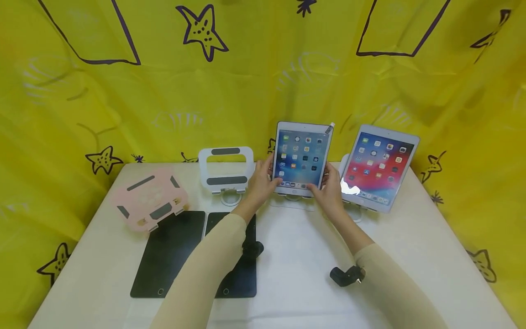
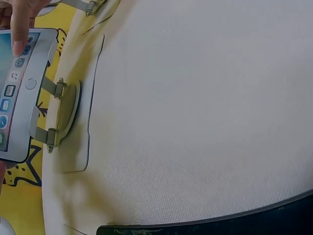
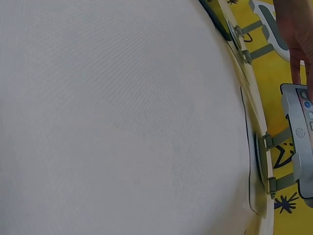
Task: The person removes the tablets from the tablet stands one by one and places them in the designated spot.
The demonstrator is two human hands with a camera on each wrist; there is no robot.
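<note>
A white-framed tablet with a lit screen of app icons stands tilted back on a stand at the table's far edge. My left hand grips its lower left side, thumb on the front. On the lower right side my right hand holds it the same way, fingers behind. In the left wrist view, two hinged support arms of the stand catch the tablet's bottom edge. The right wrist view shows the same tablet from the other side, with the left hand at its corner. Most of the stand is hidden behind the tablet.
A second lit tablet leans on a stand at right. To the left are an unoccupied white stand and a pink stand. Two dark tablets lie flat on the white table. A yellow patterned curtain hangs behind.
</note>
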